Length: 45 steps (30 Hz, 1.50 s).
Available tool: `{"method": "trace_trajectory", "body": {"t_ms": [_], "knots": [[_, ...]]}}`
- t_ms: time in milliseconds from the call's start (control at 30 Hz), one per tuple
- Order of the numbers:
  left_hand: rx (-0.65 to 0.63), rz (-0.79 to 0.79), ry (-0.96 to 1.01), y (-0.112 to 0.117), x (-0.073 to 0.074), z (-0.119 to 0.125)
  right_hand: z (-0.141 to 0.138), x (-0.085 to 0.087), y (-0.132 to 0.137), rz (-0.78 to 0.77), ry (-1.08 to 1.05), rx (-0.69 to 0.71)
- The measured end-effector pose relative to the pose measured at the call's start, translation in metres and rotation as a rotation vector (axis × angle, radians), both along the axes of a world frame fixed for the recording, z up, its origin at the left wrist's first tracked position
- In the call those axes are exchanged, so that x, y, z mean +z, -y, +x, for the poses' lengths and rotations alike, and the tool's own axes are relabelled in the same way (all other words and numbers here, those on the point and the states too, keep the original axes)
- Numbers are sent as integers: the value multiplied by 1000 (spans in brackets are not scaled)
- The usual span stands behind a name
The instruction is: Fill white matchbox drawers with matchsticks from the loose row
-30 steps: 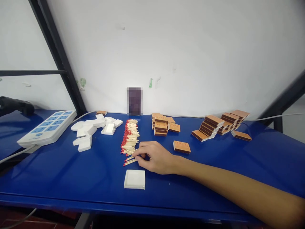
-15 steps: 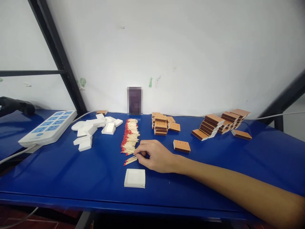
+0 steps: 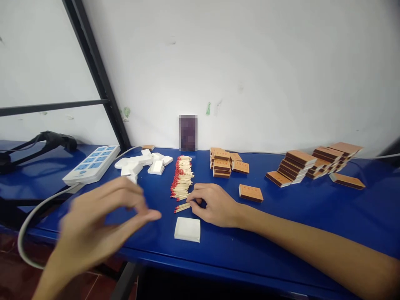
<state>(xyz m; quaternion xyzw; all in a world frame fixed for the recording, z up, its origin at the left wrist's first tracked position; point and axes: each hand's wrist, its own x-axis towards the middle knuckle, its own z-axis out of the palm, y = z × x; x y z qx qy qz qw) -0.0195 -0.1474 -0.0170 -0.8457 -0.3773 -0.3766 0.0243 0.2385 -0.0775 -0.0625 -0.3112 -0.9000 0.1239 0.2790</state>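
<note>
My right hand (image 3: 212, 205) rests on the blue table with its fingers bent and pinched at the ends of a few matches (image 3: 181, 207), whose red heads point left. Just beyond lies a long heap of red-headed matches (image 3: 184, 175). A white matchbox tray (image 3: 187, 229) sits in front of my right hand, near the table's front edge. My left hand (image 3: 106, 216) hovers over the left front of the table, somewhat blurred. Its fingers are curled and its thumb stretches toward the right; nothing shows between them.
More white trays (image 3: 134, 164) lie jumbled at the back left beside a power strip (image 3: 92, 164). Orange matchboxes are piled at the back middle (image 3: 221, 162) and stacked at the right (image 3: 295, 166). One matchbox (image 3: 251, 193) lies alone beyond my right forearm. A white wall (image 3: 250, 62) stands behind.
My left hand has come into view from the lower left. My right hand keeps its place at the matches. The whole scene has shifted to the right in view.
</note>
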Motion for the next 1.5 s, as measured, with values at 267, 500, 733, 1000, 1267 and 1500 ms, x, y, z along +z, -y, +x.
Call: {"method": "trace_trajectory", "body": {"t_ms": [267, 500, 733, 1000, 1267, 1500], "knots": [[16, -414, -235, -39, -3, 33, -2, 0, 0, -25, -42, -83], [-6, -428, -347, -39, -12, 31, -6, -1, -9, -118, -76, -135], [-8, -418, -356, -37, -16, 30, -6, -1, -10, -162, -90, -85], [-13, -462, -288, -33, -20, 27, -5, 0, -10, -190, -36, -79], [-29, -397, -355, -28, -24, 27, -6, 1, -6, -145, -51, -64], [22, -381, -351, -28, -26, 30, -5, 2, -3, -116, -9, -52]]}}
